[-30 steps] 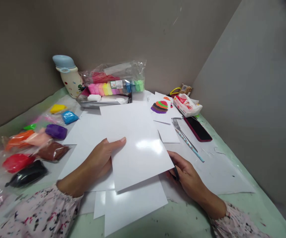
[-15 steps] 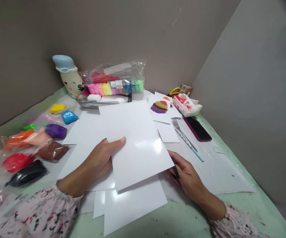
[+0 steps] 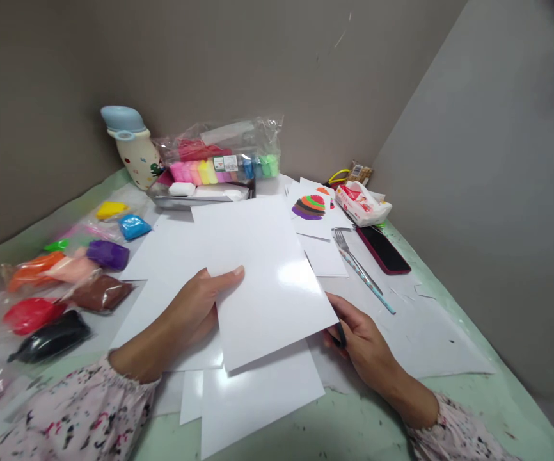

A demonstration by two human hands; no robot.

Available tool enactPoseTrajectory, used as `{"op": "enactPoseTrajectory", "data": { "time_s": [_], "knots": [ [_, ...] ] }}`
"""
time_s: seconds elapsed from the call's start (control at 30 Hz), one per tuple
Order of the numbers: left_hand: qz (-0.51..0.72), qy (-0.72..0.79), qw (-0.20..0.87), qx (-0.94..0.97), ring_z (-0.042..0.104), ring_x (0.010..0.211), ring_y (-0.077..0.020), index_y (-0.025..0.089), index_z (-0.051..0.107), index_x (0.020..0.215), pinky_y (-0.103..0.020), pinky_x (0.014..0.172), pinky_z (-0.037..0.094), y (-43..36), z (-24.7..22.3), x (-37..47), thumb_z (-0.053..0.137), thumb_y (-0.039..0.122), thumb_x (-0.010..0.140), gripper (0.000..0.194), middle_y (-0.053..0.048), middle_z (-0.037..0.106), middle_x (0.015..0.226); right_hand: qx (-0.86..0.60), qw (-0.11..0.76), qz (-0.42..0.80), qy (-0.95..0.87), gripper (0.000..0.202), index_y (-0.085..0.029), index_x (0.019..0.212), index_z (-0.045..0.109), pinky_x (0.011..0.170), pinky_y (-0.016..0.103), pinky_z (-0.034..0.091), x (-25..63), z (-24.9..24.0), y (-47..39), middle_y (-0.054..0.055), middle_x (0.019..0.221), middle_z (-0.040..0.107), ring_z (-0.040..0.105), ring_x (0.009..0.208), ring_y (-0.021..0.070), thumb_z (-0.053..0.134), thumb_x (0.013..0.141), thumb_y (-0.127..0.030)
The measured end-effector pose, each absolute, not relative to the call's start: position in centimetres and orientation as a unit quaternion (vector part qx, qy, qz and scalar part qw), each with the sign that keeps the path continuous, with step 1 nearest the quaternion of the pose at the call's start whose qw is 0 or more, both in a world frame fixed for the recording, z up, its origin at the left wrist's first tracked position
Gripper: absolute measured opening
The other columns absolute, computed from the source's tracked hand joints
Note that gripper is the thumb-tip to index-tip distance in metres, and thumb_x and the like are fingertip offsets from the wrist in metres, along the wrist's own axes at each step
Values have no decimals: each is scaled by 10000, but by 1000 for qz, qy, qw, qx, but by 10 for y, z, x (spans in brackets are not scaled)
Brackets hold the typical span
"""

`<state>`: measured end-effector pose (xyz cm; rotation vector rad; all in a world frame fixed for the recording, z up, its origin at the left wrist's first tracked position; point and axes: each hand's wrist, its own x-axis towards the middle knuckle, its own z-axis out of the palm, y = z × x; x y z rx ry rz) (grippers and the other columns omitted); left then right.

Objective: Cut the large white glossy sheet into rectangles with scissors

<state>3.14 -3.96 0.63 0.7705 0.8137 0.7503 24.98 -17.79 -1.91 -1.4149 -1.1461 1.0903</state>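
A white sheet [image 3: 267, 269] is held up over the table, its left edge pinched by my left hand [image 3: 200, 304], thumb on top and fingers beneath. At the sheet's lower right corner, my right hand [image 3: 361, 342] is closed round a black handle [image 3: 339, 334], which looks like that of scissors; the rest of it is hidden under the sheet. More white sheets [image 3: 258, 397] lie below and to the left. Behind the held sheet is a card with a striped coloured drawing [image 3: 309, 207].
Bags of coloured clay [image 3: 109, 254] lie at the left. A bottle [image 3: 135, 150], a tray [image 3: 200, 200] and packaged clay [image 3: 210, 169] stand at the back. To the right are a fork [image 3: 347, 246], a phone [image 3: 383, 250] and a tissue pack [image 3: 362, 203].
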Motion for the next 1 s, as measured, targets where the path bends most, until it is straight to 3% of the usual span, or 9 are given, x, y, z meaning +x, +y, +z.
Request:
{"op": "enactPoseTrajectory", "data": {
  "time_s": [0.17,0.47,0.77,1.0],
  "knots": [
    [347,384,781,351,778,796,-292,101,711,923,-371,741,656,-39,6,31,798,170,768,190,-151,796,899,-572,494,461,-465,373,-191,1277,605,497,231,350,251,-20,-177,-55,653,464,436,565,102,477,938,-279],
    [322,377,789,363,776,821,-295,122,714,909,-375,759,646,-41,7,31,801,115,733,197,-145,798,925,-597,478,449,-461,376,-238,1285,613,480,228,374,254,-22,-178,-12,769,576,452,585,116,516,931,-318],
    [316,366,792,372,775,838,-294,128,733,931,-383,788,637,-41,4,30,794,146,752,190,-144,798,926,-606,482,435,-460,393,-230,1298,623,525,260,425,254,-22,-178,-34,664,502,427,550,130,500,943,-345],
    [310,367,792,376,773,833,-286,124,734,959,-379,786,632,-41,5,30,787,132,746,220,-143,797,956,-598,486,443,-459,374,-247,1287,623,513,246,411,254,-23,-179,-11,758,566,453,577,124,500,956,-371]
  ]
}}
